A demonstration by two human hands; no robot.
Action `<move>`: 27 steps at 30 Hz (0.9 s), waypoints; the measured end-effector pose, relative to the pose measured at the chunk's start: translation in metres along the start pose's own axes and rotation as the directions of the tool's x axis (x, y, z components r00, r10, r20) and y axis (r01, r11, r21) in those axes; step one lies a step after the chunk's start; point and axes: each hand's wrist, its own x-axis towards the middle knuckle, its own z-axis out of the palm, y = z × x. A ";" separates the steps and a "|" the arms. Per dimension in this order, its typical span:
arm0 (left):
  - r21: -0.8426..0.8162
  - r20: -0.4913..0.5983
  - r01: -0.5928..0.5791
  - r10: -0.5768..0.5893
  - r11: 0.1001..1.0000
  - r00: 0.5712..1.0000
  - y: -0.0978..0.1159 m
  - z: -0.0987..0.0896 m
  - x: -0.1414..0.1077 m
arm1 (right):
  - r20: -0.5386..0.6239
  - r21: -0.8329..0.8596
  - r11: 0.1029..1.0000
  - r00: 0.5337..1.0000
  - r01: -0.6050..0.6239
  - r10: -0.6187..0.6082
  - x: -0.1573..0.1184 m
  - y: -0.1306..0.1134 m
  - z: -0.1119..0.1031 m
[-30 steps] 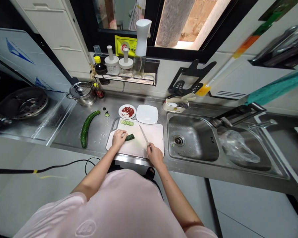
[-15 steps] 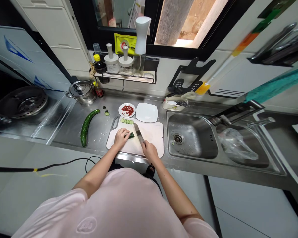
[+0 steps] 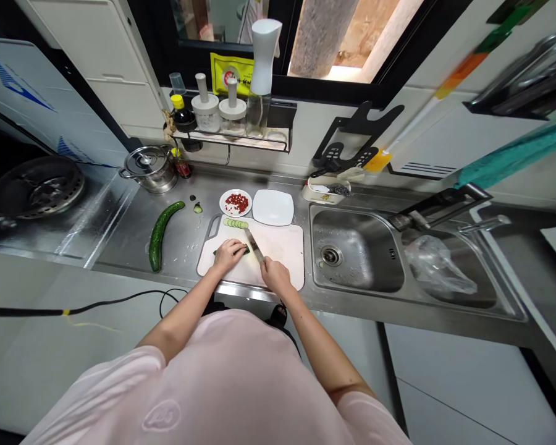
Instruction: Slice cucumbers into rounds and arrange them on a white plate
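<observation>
Closer in than a second earlier: the right hand (image 3: 277,277) and its kitchen knife (image 3: 254,246), blade swung left from the open board to just beside the short cucumber piece (image 3: 246,251).

From the head view, fingers of the left hand (image 3: 229,254) curled and closed over that dark green piece, pressing it onto the white plastic cutting board (image 3: 278,253), most of the piece hidden beneath them. Right fingers (image 3: 271,269) closed around the knife handle, which is hidden inside the grip, with the blade tilted and its tip pointing up and left, toward the far end of the board. Both hands low over the near half of the board, almost touching each other.

Near the board's far edge, a neat overlapping row of pale cucumber slices (image 3: 236,223). Beyond it, a round plate (image 3: 222,203) of chopped red chili (image 3: 236,203), next to a white square plate (image 3: 273,207). Left of the board on the steel counter (image 3: 120,238), a long cucumber (image 3: 161,235) lying at a slant, with a small cut piece (image 3: 197,209) farther back. Right of the board, a steel sink (image 3: 352,278); in the second basin, a plastic bag (image 3: 438,266). Along the back, a steel pot (image 3: 149,170) and a shelf (image 3: 231,141) of bottles and jars.
</observation>
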 end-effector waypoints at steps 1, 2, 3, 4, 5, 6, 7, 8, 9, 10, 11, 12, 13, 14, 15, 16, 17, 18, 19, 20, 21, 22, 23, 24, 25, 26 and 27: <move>0.003 0.005 -0.003 0.003 1.000 1.000 -0.001 0.001 0.000 | 0.003 -0.001 1.000 1.000 0.006 -0.006 0.000 -0.001 0.001; 0.007 0.012 -0.005 0.005 1.000 1.000 -0.002 0.002 -0.001 | 0.005 -0.002 1.000 1.000 0.012 -0.012 0.000 -0.002 0.001; 0.013 0.019 -0.005 0.005 1.000 1.000 -0.002 0.002 -0.001 | 0.007 -0.003 1.000 1.000 0.015 -0.015 0.000 -0.002 0.001; 0.020 0.025 -0.005 0.004 1.000 1.000 -0.002 0.003 -0.002 | 0.011 -0.003 1.000 1.000 0.017 -0.017 0.000 -0.003 0.001; 0.026 0.030 -0.004 0.003 1.000 1.000 -0.003 0.003 -0.002 | 0.015 -0.002 1.000 1.000 0.019 -0.018 0.000 -0.003 0.001; 0.033 0.035 -0.003 0.002 0.999 0.999 -0.003 0.003 -0.002 | 0.020 -0.001 1.000 1.000 0.017 -0.017 0.000 -0.004 0.001; 0.039 0.037 -0.002 0.000 0.999 0.999 -0.003 0.003 -0.002 | 0.025 -0.001 1.000 1.000 0.015 -0.015 0.001 -0.004 0.001; 0.045 0.037 0.000 -0.001 0.999 0.999 -0.003 0.003 -0.002 | 0.029 -0.001 1.000 0.999 0.013 -0.013 0.001 -0.005 0.000; 0.050 0.038 -0.001 -0.001 0.999 0.999 -0.003 0.003 -0.003 | 0.033 -0.002 1.000 0.999 0.010 -0.010 0.001 -0.005 0.000; 0.055 0.039 -0.002 0.000 0.998 0.999 -0.003 0.003 -0.003 | 0.034 -0.004 1.000 0.999 0.010 -0.010 0.001 -0.005 -0.001; 0.059 0.041 -0.004 0.001 0.998 0.999 -0.003 0.003 -0.003 | 0.033 -0.006 1.000 0.999 0.011 -0.010 0.002 -0.005 -0.001; 0.063 0.042 -0.005 0.002 0.998 0.999 -0.003 0.004 -0.003 | 0.032 -0.009 1.000 0.999 0.013 -0.013 0.002 -0.005 -0.001; 0.066 0.043 -0.005 0.002 0.998 0.999 -0.003 0.004 -0.003 | 0.030 -0.012 1.000 0.999 0.018 -0.017 0.002 -0.005 -0.001; 0.069 0.043 -0.004 0.001 0.998 0.999 -0.004 0.004 -0.003 | 0.027 -0.014 1.000 0.999 0.022 -0.022 0.003 -0.005 -0.001; 0.071 0.043 -0.003 0.000 0.997 0.999 -0.004 0.004 -0.003 | 0.026 -0.015 1.000 0.999 0.026 -0.026 0.003 -0.005 -0.001; 0.072 0.042 -0.002 -0.001 0.997 0.999 -0.004 0.004 -0.003 | 0.025 -0.015 0.999 0.999 0.030 -0.029 0.003 -0.005 -0.001; 0.072 0.042 -0.002 -0.001 0.997 0.999 -0.004 0.004 -0.003 | 0.024 -0.015 0.999 0.999 0.032 -0.031 0.004 -0.005 -0.001; 0.071 0.042 -0.003 0.000 0.997 0.999 -0.004 0.005 -0.004 | 0.022 -0.016 0.999 0.999 0.032 -0.031 0.004 -0.005 0.000; 0.071 0.042 -0.004 0.001 0.997 0.999 -0.004 0.005 -0.004 | 0.021 -0.016 0.999 0.999 0.030 -0.030 0.004 -0.005 0.000; 0.072 0.042 -0.006 0.003 0.997 0.999 -0.004 0.005 -0.004 | 0.021 -0.017 0.999 0.999 0.029 -0.029 0.004 -0.006 0.000; 0.075 0.043 -0.008 0.004 0.997 0.999 -0.004 0.004 -0.004 | 0.022 -0.019 0.999 0.999 0.028 -0.028 0.004 -0.006 -0.001; 0.079 0.043 -0.009 0.006 0.997 0.999 -0.004 0.004 -0.004 | 0.024 -0.021 0.999 0.999 0.028 -0.028 0.004 -0.006 -0.001; 0.082 0.043 -0.011 0.008 0.997 0.999 -0.004 0.004 -0.004 | 0.029 -0.022 0.999 0.999 0.029 -0.028 0.003 -0.006 -0.002; 0.085 0.045 -0.014 0.010 0.996 0.999 -0.003 0.004 -0.004 | 0.034 -0.023 0.999 0.999 0.032 -0.032 0.002 -0.006 -0.003; 0.087 0.045 -0.015 0.011 0.996 0.999 -0.003 0.004 -0.004 | 0.039 -0.023 0.999 0.999 0.037 -0.036 0.002 -0.005 -0.004; 0.088 0.045 -0.014 0.010 0.996 0.999 -0.003 0.005 -0.004 | 0.045 -0.024 0.999 0.998 0.042 -0.041 0.001 -0.005 -0.005; 0.089 0.044 -0.012 0.008 0.996 0.999 -0.003 0.005 -0.004 | 0.052 -0.025 0.999 0.998 0.046 -0.045 -0.001 -0.004 -0.005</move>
